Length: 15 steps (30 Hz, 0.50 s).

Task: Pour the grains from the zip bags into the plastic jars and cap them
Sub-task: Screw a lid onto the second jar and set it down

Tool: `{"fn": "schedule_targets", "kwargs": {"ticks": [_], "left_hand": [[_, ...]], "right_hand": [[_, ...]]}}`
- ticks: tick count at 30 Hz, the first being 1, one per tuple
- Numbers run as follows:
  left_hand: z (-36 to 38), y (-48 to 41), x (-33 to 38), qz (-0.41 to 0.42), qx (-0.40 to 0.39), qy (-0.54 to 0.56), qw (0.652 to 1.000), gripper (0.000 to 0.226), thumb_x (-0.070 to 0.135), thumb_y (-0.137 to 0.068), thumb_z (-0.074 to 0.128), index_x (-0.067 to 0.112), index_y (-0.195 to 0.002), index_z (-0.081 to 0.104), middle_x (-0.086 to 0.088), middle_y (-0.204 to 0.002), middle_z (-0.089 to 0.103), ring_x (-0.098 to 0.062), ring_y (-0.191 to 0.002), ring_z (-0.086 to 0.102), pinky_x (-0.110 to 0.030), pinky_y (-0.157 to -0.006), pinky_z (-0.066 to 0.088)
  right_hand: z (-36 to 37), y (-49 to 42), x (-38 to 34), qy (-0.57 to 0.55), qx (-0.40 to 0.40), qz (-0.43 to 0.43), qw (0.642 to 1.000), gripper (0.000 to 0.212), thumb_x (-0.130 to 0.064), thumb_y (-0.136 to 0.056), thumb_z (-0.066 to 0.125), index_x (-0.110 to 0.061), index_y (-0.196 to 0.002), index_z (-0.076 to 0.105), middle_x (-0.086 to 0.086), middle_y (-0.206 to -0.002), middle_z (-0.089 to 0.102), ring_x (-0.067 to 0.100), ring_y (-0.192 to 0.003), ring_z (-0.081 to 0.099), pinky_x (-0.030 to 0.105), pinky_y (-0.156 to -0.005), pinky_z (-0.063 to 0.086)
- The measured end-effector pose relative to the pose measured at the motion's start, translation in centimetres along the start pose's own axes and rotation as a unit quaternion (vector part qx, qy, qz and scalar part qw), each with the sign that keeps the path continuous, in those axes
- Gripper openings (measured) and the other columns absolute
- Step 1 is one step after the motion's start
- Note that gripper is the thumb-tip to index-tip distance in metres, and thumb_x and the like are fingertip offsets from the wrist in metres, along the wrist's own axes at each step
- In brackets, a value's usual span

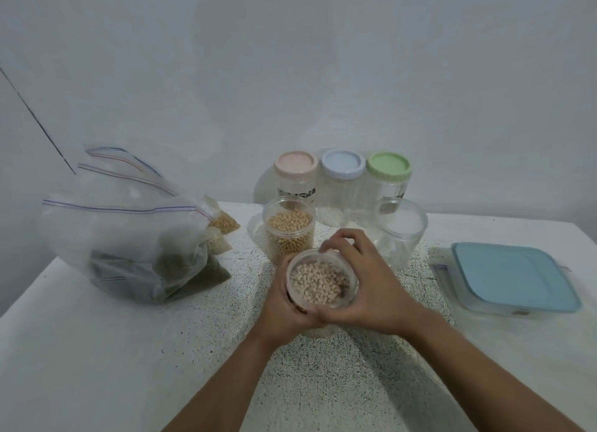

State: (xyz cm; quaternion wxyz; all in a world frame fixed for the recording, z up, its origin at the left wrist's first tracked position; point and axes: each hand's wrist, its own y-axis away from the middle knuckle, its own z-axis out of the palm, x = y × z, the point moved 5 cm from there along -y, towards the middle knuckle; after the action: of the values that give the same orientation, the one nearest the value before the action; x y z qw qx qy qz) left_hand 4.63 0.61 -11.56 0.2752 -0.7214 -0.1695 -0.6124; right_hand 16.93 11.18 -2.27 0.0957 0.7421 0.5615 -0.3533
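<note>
Both my hands hold a clear plastic jar of pale round grains at the table's centre. My left hand wraps its left side and my right hand curls over its right rim. Whether a clear lid sits on it I cannot tell. Behind it stands an uncapped jar of yellow beans. To the right is an empty clear jar. Three capped jars stand at the back, with pink, blue and green lids. Zip bags of grains lie to the left.
A clear box with a blue lid sits at the right of the speckled white table. Small bags of yellow and white grains lie behind the big zip bag. A white wall rises close behind the jars.
</note>
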Motion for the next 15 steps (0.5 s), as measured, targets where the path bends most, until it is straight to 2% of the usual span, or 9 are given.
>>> {"fn": "schedule_targets", "kwargs": {"ticks": [2, 5, 8, 12, 15], "left_hand": [[0.0, -0.1, 0.1, -0.007, -0.005, 0.005, 1.0, 0.093, 0.012, -0.06, 0.092, 0.016, -0.139, 0.044, -0.003, -0.13, 0.061, -0.027, -0.126, 0.059, -0.036, -0.098, 0.054], [0.0, 0.0, -0.1, -0.014, -0.015, 0.012, 1.0, 0.096, 0.013, -0.057, 0.092, 0.025, -0.138, 0.043, 0.011, -0.127, 0.062, -0.017, -0.125, 0.059, -0.028, -0.096, 0.053], [0.0, 0.1, -0.5, -0.022, -0.019, 0.004, 1.0, 0.103, 0.014, -0.055, 0.094, 0.025, -0.142, 0.04, 0.011, -0.129, 0.061, -0.016, -0.126, 0.059, -0.029, -0.097, 0.053], [0.0, 0.1, -0.8, -0.027, -0.021, -0.002, 0.999, 0.108, 0.017, -0.052, 0.095, 0.025, -0.144, 0.039, 0.008, -0.129, 0.061, -0.022, -0.127, 0.059, -0.047, -0.101, 0.055], [0.1, 0.2, -0.4, -0.021, -0.024, -0.006, 0.999, 0.107, 0.014, -0.056, 0.095, 0.03, -0.145, 0.038, 0.009, -0.132, 0.06, -0.021, -0.129, 0.058, -0.041, -0.1, 0.055]], "right_hand": [[-0.2, -1.3, -0.4, 0.087, -0.077, -0.005, 0.993, 0.095, -0.082, -0.061, 0.069, -0.047, -0.144, 0.036, -0.013, -0.136, 0.04, 0.01, -0.125, 0.037, 0.047, -0.109, 0.041], [-0.3, -3.0, -1.2, 0.175, -0.189, -0.007, 0.966, 0.105, -0.085, -0.059, 0.053, -0.046, -0.153, 0.026, -0.008, -0.138, 0.042, 0.014, -0.124, 0.032, 0.041, -0.109, 0.038], [-0.2, -4.1, -2.1, 0.204, -0.236, -0.026, 0.95, 0.1, -0.078, -0.06, 0.063, -0.049, -0.15, 0.03, -0.009, -0.134, 0.04, 0.016, -0.121, 0.034, 0.039, -0.106, 0.042], [0.4, -4.9, -3.0, 0.213, -0.266, -0.049, 0.939, 0.096, -0.065, -0.062, 0.081, -0.046, -0.144, 0.037, -0.006, -0.127, 0.041, 0.019, -0.117, 0.039, 0.041, -0.103, 0.046], [0.3, -5.5, -3.3, 0.229, -0.271, -0.038, 0.934, 0.09, -0.065, -0.061, 0.083, -0.045, -0.139, 0.04, -0.006, -0.12, 0.044, 0.02, -0.114, 0.045, 0.04, -0.098, 0.048]]}}
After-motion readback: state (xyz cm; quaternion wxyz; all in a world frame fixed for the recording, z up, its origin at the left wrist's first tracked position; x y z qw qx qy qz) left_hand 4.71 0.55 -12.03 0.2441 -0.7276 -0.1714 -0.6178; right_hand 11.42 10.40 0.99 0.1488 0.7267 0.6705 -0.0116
